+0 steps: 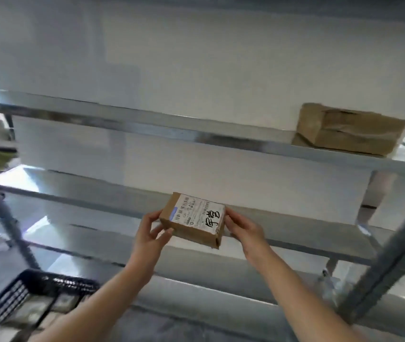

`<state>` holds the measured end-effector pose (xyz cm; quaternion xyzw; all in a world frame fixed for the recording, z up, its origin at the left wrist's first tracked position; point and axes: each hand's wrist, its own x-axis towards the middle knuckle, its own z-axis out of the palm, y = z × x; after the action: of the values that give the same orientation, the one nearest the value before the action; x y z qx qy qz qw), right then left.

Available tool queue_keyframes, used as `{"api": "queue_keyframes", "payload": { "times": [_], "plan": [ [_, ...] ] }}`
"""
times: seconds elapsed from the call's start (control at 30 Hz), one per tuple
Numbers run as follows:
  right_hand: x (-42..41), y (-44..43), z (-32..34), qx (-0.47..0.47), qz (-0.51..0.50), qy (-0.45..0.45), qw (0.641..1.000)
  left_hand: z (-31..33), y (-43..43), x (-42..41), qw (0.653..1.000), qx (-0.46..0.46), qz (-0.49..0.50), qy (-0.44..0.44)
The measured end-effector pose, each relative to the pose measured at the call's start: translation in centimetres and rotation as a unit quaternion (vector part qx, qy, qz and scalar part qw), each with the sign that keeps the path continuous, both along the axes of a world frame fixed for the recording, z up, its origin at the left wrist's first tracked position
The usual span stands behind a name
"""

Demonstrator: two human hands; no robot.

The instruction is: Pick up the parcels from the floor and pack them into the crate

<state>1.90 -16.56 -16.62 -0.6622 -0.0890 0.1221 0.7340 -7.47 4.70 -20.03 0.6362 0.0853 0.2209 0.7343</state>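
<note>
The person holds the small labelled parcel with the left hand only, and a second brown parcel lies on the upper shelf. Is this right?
Not quite. In the head view both the left hand and the right hand hold the labelled parcel. The second brown parcel does lie on the upper shelf.

Two brown parcels show: a labelled parcel [192, 219] and a plain parcel [349, 129]. There are two hands, the left hand [151, 233] and the right hand [242, 228]. There is one black crate [4, 302], its contents too blurred to count, and one metal rack [147, 124].
</note>
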Motion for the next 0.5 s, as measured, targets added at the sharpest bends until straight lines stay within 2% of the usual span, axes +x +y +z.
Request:
{"api": "queue_keyframes", "payload": {
  "times": [0.17,0.37,0.5],
  "plan": [
    [-3.1,15.7,-3.6,0.044,0.177,0.085,0.980,-3.3,13.5,-6.4,0.991,-0.028,0.125,0.030],
    [-6.8,27.6,-8.8,0.033,0.260,0.140,0.955,-7.6,22.4,-12.2,0.961,-0.101,0.247,0.071],
    [-6.1,33.8,-12.1,-0.004,0.306,0.158,0.939,-11.3,27.0,-14.2,0.944,-0.100,0.289,0.125]
  ]
}}
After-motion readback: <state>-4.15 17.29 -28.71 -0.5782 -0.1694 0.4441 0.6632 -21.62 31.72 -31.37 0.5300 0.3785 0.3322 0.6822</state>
